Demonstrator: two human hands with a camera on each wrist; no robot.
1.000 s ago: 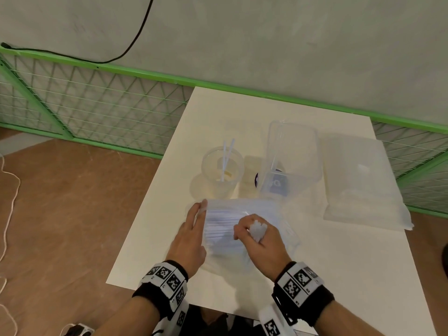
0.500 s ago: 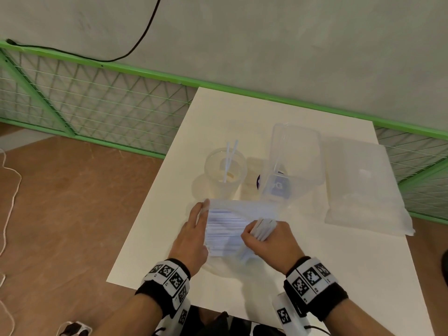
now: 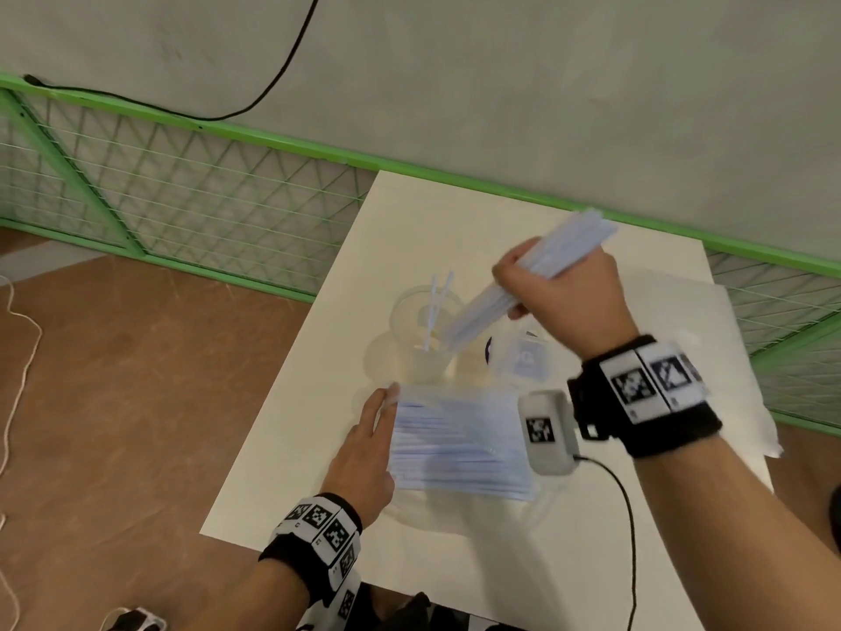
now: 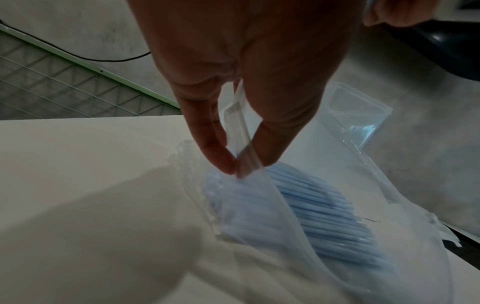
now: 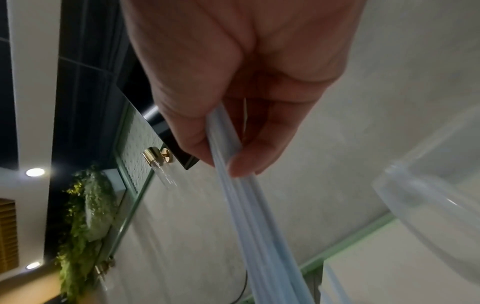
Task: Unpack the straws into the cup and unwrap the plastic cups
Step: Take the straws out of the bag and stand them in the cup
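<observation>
From the head camera, the right hand (image 3: 562, 293) is curled around a bunch of straws (image 3: 519, 284) and holds it up above the tabletop (image 3: 591, 516). The low end of the bunch points down into the clear cup (image 3: 421, 332). Two straws already stand in the cup. Just in front of the cup, closer to the person, lies the straw bag (image 3: 459, 441), and it has many straws left inside. The left hand (image 3: 366, 453) is at the bag's left edge. To the right of the cup is a clear box (image 3: 528, 357).

From the left wrist camera, the left hand (image 4: 244, 86) pinches the bag's open edge (image 4: 241, 139) between thumb and finger, so the mouth stays open over the blue straws.

From the right wrist camera, the right hand (image 5: 231, 86) is closed tight on the bunch, and the straws hang down past the fingers (image 5: 249, 156).

What could go wrong: the cup looks light. If the bunch hits its rim or leans hard to one side, the cup may tip over. If the hand lets go too soon, some straws may miss the cup and roll away.
</observation>
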